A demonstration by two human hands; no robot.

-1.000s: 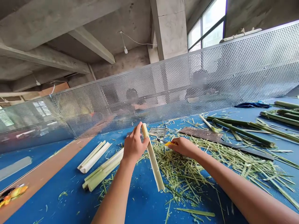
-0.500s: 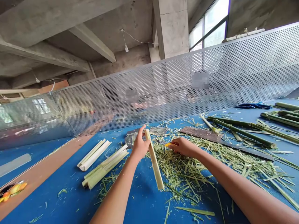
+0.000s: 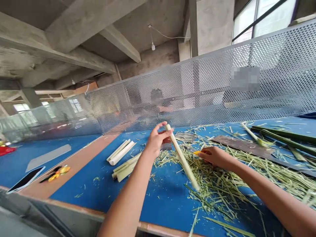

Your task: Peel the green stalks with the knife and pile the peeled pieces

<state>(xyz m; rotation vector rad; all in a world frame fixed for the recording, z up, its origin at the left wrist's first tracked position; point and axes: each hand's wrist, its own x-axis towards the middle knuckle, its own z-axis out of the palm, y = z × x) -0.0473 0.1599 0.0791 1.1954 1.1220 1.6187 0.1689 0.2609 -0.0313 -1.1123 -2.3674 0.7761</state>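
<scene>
My left hand (image 3: 154, 142) grips a pale, peeled stalk (image 3: 184, 160) near its upper end between thumb and fingers. The stalk slants down to the right, its lower end over the blue table (image 3: 160, 207). To the right, my right hand (image 3: 214, 156) is closed around a yellow-handled knife (image 3: 197, 153); most of the handle is hidden by the fingers and the blade is hard to make out. Beneath that hand lies a heap of green shavings (image 3: 222, 179). Left of my left forearm rest two bundles of split pale stalks, a farther bundle (image 3: 120, 152) and a nearer bundle (image 3: 127, 168).
A perforated metal screen (image 3: 209, 82) runs along the table's back, with people behind it. A dark flat board (image 3: 237, 144) and green stalks (image 3: 286, 136) lie at right. On the left are a phone (image 3: 26, 179) and a yellow-and-black item (image 3: 58, 172).
The view has swung left, bringing the phone and the table's front edge into sight. My left hand has turned the stalk, showing its rounded outer side; the right hand keeps the knife.
</scene>
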